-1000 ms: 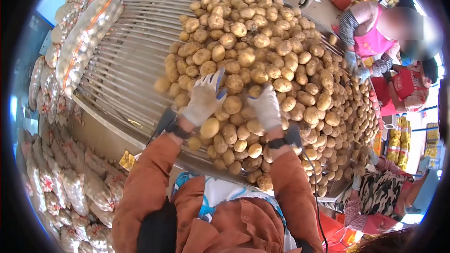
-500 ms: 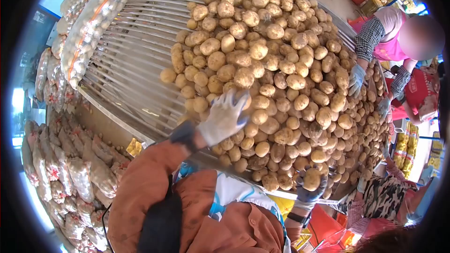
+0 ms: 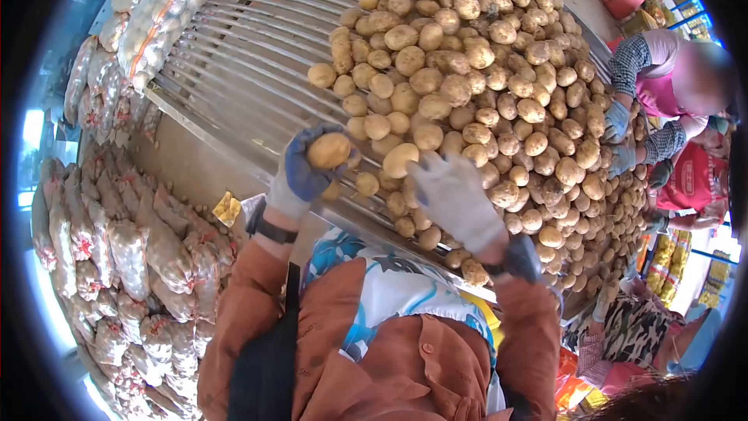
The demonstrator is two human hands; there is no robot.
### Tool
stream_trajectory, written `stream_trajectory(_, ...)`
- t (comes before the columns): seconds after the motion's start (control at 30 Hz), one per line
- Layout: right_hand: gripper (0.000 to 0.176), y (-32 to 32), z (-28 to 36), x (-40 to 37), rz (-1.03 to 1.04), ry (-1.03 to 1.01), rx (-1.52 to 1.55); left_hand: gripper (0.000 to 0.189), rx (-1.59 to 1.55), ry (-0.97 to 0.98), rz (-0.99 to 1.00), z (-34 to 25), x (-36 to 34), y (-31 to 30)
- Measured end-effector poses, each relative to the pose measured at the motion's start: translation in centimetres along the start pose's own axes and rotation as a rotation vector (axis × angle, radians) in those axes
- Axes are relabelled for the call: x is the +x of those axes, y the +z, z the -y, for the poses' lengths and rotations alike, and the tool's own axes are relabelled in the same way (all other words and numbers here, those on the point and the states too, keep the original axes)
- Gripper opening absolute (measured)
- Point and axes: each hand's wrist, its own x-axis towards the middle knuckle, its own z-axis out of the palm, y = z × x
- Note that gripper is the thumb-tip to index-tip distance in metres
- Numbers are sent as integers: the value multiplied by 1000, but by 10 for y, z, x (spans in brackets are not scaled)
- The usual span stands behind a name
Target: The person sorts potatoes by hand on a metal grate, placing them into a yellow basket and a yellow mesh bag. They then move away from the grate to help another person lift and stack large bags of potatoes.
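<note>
My left hand (image 3: pixel 305 168), in a white and blue work glove, is closed around a pale potato (image 3: pixel 329 150). It hangs over the near side of the slatted metal sorting table (image 3: pixel 257 101), just left of the pile. My right hand (image 3: pixel 456 199), gloved in white, reaches palm down over the near edge of the potato pile (image 3: pixel 499 93). Its fingers are smeared by motion, right beside a yellowish potato (image 3: pixel 400 160). Whatever lies beneath that palm is hidden.
Across the pile, a person in pink (image 3: pixel 662 86) works with blue-gloved hands among the potatoes. Another person in camouflage (image 3: pixel 643 327) is at the near right. A long net sack of potatoes (image 3: pixel 175 12) rests at the table's left end. Stacked filled sacks (image 3: pixel 128 257) stand at the left.
My left hand has pulled back left from the pile and now holds a potato up. My right hand, which held a potato low at the right, has swung left over the pile.
</note>
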Motion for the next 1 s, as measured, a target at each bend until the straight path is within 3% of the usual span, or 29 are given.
stream_trajectory(0.03,38,18,-1,17,5,-7,-2,31,150,83,-56,8,-8,-13)
stream_trajectory(0.07,41,53,-5,37,-86,-144,-213,31,142,87,-60,12,-13,-21)
stream_trajectory(0.1,45,72,-8,51,-176,-283,-424,32,-28,-8,-57,16,-16,-29)
stream_trajectory(0.13,45,67,-4,61,-165,-294,-430,34,-202,-101,-53,18,-18,-33)
stream_trajectory(0.2,43,55,6,80,211,-166,-446,36,-332,-144,-73,29,-17,-36)
stream_trajectory(0.27,44,56,9,85,215,-217,-497,45,45,91,-149,44,-11,-38)
stream_trajectory(0.3,48,56,9,87,280,-225,-500,45,-500,-250,29,30,-11,-37)
stream_trajectory(0.4,52,55,-9,82,276,-188,-451,43,-380,-177,-102,32,-2,-22)
stream_trajectory(0.47,49,41,-20,72,43,-179,-145,42,-341,-134,-32,38,4,-26)
stream_trajectory(0.5,53,29,-26,69,79,-30,121,41,-416,-168,-4,42,7,-28)
stream_trajectory(0.53,53,29,-33,64,71,-16,124,41,-490,-203,24,41,8,-22)
stream_trajectory(0.6,56,28,-50,44,89,161,1467,41,-482,-197,27,40,6,-2)
stream_trajectory(0.63,64,67,-69,22,-341,-242,1089,42,-487,-182,21,37,3,14)
stream_trajectory(0.67,64,70,-62,4,-367,-225,1082,42,-474,-197,44,37,-1,30)
stream_trajectory(0.73,65,75,-41,-24,-119,20,2552,46,-286,-41,209,38,-9,63)
stream_trajectory(0.8,69,80,-26,-53,-284,-25,2572,52,-125,-54,256,41,-27,92)
stream_trajectory(0.87,71,95,-14,-96,-429,-31,2657,60,642,290,284,53,-43,134)
stream_trajectory(0.9,65,90,-8,-125,-356,-269,2710,70,690,340,363,73,-53,150)
stream_trajectory(0.93,62,110,8,-147,-794,245,2501,70,701,298,463,93,-63,165)
stream_trajectory(1.0,66,123,30,-205,-929,296,2452,76,978,408,692,129,-82,190)
